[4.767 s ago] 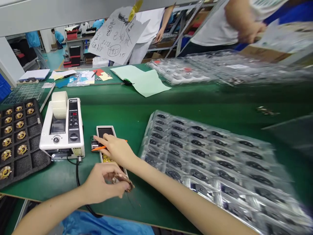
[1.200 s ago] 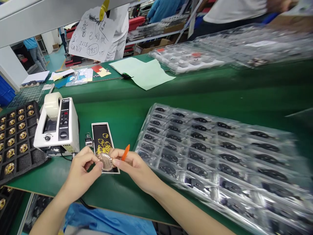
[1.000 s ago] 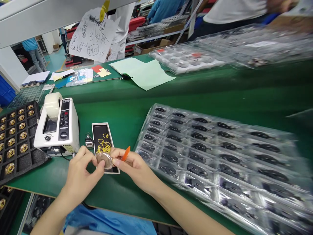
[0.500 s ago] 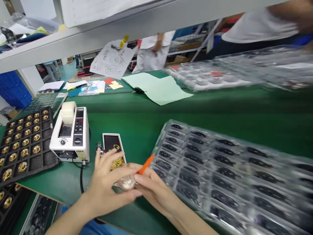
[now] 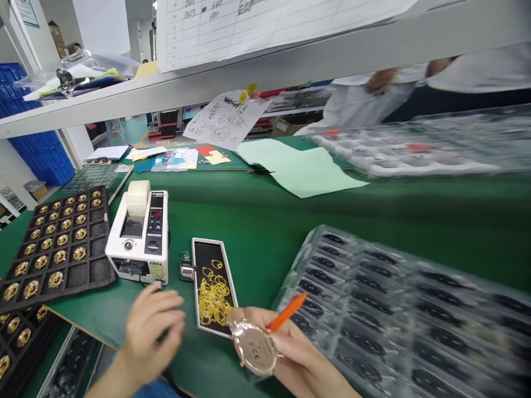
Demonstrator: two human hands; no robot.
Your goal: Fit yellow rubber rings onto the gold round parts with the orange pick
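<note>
My right hand point(image 5: 298, 354) grips a round rose-gold case point(image 5: 254, 348) at the lower edge of the view, its printed back facing up, with an orange pen point(image 5: 287, 312) held in the same fingers. The case sits just right of a narrow black tray point(image 5: 213, 287) holding a heap of thin yellow rings. My left hand point(image 5: 152, 342) is blurred with motion and shows nothing in it, its curled fingers near the front of a white tape dispenser point(image 5: 139, 235). A small metal clip point(image 5: 187, 267) lies between the dispenser and the black tray.
A black foam tray point(image 5: 58, 243) of gold round parts lies left of the dispenser. A clear blister tray point(image 5: 394, 315) of black parts fills the right. Further back are pale green paper sheets point(image 5: 301, 168), another blister tray point(image 5: 406, 155), and an overhead shelf point(image 5: 249, 66).
My hands have separated: the left let go of the case and moved left, while the right carries it alone toward the lower right. The view has tilted upward, and the yellow rings now show.
</note>
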